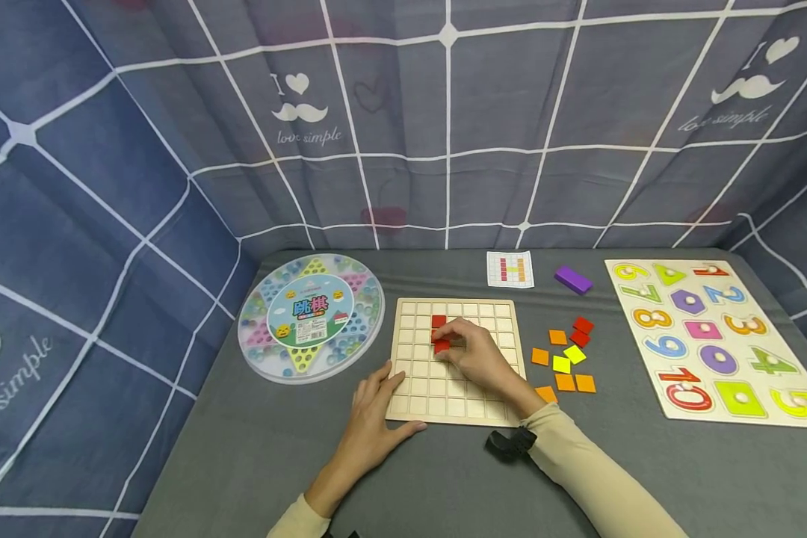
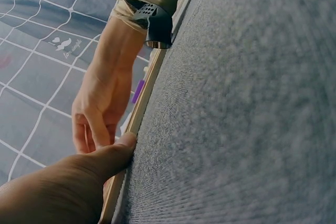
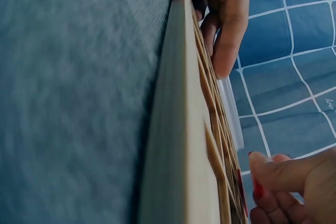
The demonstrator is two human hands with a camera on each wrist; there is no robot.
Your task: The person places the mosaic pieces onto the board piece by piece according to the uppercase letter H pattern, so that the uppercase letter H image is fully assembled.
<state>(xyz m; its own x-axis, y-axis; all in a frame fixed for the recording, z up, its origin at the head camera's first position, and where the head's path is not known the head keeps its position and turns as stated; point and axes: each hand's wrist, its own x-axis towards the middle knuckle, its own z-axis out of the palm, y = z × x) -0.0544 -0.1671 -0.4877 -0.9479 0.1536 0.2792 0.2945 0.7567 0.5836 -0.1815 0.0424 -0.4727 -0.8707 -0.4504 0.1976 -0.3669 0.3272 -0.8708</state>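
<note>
Checked curtain (image 1: 403,112) backs grey tabletop (image 1: 242,463); on my feed, R hand (image 1: 476,360), nearer the board's (image 1: 437,406) near-to-far red column (image 1: 438,321), pinches a red tile (image 3: 258,189), contact w/ board unclear; L hand (image 1: 371,412), fingers spread, touches near-left corner.

We reach both arms forward. Our left arm (image 1: 339,471) slants inward to the left hand (image 1: 370,418), its fingers (image 1: 376,379) relaxed and pointing ahead, its left thumb (image 1: 406,430) stretched out to the right. Our right arm (image 1: 598,467) angles in from the right; the right hand (image 1: 476,357) sits farther forward, palm down, right thumb (image 3: 278,176) and forefinger (image 1: 456,327) pinched together. Our hands are apart.
</note>
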